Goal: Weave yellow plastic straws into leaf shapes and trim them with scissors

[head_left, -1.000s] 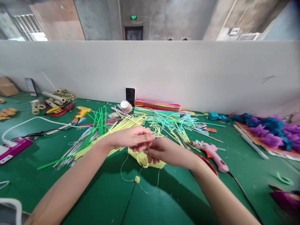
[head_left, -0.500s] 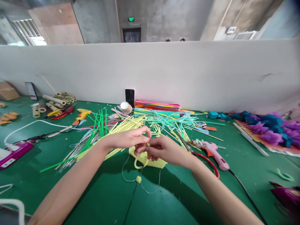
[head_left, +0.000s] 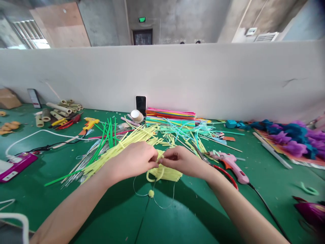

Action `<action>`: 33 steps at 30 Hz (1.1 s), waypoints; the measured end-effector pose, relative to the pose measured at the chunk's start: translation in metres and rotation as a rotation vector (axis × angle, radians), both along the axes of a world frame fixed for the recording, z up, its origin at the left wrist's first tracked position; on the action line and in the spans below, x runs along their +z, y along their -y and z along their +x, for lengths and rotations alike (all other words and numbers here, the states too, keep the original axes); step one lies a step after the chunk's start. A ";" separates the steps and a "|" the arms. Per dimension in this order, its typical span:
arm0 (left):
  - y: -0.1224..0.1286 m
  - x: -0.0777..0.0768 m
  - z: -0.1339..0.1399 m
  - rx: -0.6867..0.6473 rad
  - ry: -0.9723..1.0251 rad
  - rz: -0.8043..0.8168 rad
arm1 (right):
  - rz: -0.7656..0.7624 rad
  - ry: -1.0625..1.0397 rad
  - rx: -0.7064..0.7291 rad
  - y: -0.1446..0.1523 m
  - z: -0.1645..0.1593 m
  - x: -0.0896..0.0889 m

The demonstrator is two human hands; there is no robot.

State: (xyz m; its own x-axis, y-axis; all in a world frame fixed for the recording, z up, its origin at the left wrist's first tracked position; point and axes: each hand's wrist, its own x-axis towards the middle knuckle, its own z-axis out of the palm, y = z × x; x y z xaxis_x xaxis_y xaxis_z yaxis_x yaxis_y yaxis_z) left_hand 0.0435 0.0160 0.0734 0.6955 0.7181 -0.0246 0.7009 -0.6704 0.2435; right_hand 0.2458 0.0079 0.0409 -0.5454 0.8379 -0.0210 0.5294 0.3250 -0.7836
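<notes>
My left hand [head_left: 138, 157] and my right hand [head_left: 182, 161] meet over the middle of the table, fingertips pinched close together. Between them is a pale yellow pipe cleaner [head_left: 151, 177], its bent loop hanging just below the fingers. The part inside the pinch is mostly hidden. Directly behind and beneath lies a flat yellow bundle of pipe cleaners [head_left: 172, 174]. Nearer to me rests a small yellow pompom [head_left: 151, 194], with thin clear wire curving out on both sides. Loose yellow pipe cleaners [head_left: 134, 137] are heaped beyond my left hand.
Red-handled scissors [head_left: 227, 174] and a pink glue gun [head_left: 235, 166] lie by my right forearm. At the left are a yellow glue gun [head_left: 90, 124], bamboo tubes [head_left: 61, 110] and a purple power strip [head_left: 19, 166]. A phone [head_left: 141, 104] leans on the white partition [head_left: 162, 74].
My left hand has rolled over, its back now turned up and its fingers drawn in. Both hands' fingertips sit slightly lower, still together around the pipe cleaner.
</notes>
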 end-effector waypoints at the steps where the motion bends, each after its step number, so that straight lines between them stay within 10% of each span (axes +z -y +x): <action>1: 0.000 -0.001 0.001 0.007 -0.005 0.031 | 0.055 0.015 -0.014 -0.001 0.000 0.000; 12: -0.005 0.001 0.002 0.044 0.121 -0.062 | -0.187 -0.328 -0.172 -0.001 0.000 0.004; 33: -0.005 0.000 0.004 0.040 0.112 -0.114 | 0.017 -0.145 -0.173 0.005 0.003 0.017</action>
State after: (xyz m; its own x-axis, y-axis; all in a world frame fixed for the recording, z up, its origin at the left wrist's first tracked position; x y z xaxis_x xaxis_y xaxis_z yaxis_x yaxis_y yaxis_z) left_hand 0.0480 0.0208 0.0738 0.6695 0.7422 -0.0317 0.6906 -0.6061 0.3945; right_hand 0.2488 0.0029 0.0576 -0.3896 0.9189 0.0621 0.4604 0.2527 -0.8510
